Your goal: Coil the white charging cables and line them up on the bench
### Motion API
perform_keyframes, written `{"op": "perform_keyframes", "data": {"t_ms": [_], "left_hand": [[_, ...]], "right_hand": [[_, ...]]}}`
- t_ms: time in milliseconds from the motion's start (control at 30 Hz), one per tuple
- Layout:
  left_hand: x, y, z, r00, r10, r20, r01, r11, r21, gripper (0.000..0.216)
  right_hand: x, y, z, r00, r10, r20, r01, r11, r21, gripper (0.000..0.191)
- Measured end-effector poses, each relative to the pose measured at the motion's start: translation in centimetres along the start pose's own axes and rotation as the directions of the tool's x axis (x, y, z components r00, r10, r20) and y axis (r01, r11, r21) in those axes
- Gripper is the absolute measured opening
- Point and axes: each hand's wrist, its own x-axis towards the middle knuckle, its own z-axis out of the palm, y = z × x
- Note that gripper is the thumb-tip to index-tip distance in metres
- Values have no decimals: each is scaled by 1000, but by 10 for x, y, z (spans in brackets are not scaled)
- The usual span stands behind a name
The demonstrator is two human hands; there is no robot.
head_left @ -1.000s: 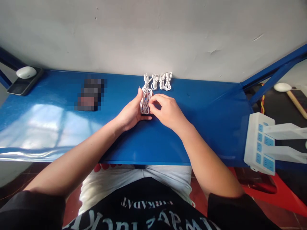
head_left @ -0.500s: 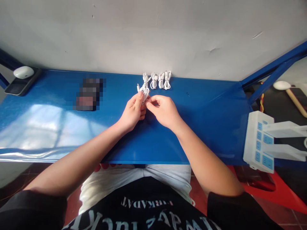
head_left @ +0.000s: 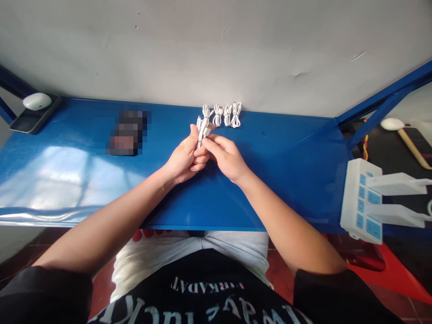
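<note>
A white USB cable, coiled into a bundle with a dark tie around its middle, is held up between my two hands. My left hand is closed around its lower left side, thumb upright against the coil. With thumb and fingers my right hand pinches the bundle from the right, just below the USB plug. Behind it, several more white cable bundles stand in a row on the blue table by the wall; the leftmost is partly covered by the held one.
At the left lies a dark, pixelated object. A white rounded device rests on a dark tray in the far left corner. At the right edge is a white power strip with chargers plugged in. A grey wall closes off the back.
The held bundle has turned so its USB plug now shows at the top right. My right hand has shifted slightly left, its fingers now on the bundle.
</note>
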Motion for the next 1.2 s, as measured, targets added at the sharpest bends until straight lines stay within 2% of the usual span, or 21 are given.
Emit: {"op": "perform_keyframes", "data": {"t_ms": [200, 333, 433, 533, 733, 833, 900, 1067, 1133, 1200], "left_hand": [[1, 0, -3, 1000, -31, 2, 31, 999, -20, 59], [3, -2, -4, 997, -65, 33, 67, 997, -39, 58], [3, -4, -3, 998, -40, 44, 41, 999, -28, 59], [3, -7, -1, 999, 20, 31, -21, 999, 31, 60], [8, -21, -7, 972, 234, 1, -231, 957, 177, 53], [11, -22, -12, 960, 276, -41, -261, 939, 223, 41], [11, -17, -15, 960, 279, -8, -269, 934, 235, 37], [9, 0, -27, 965, 159, 207, -212, 940, 267, 40], [9, 2, -31, 957, 191, 217, -254, 913, 319, 39], [10, 2, -32, 942, 277, 190, -332, 860, 389, 37]], "right_hand": [[-3, -1, -2, 980, -168, -103, 146, 970, -193, 32], [-2, 0, -8, 939, -333, -87, 284, 893, -349, 26], [0, 0, -11, 914, -397, -81, 318, 827, -464, 24], [0, 0, -10, 919, -382, -93, 291, 820, -492, 25], [-3, 3, -5, 951, -298, -85, 249, 897, -366, 27], [-2, 2, -7, 930, -354, -99, 283, 861, -424, 28], [1, 0, -12, 910, -406, -86, 321, 819, -475, 28], [2, -5, -24, 899, -438, -11, 363, 757, -543, 27], [3, -5, -26, 910, -413, -14, 342, 773, -534, 26], [3, -2, -26, 938, -343, -43, 281, 828, -484, 27]]}}
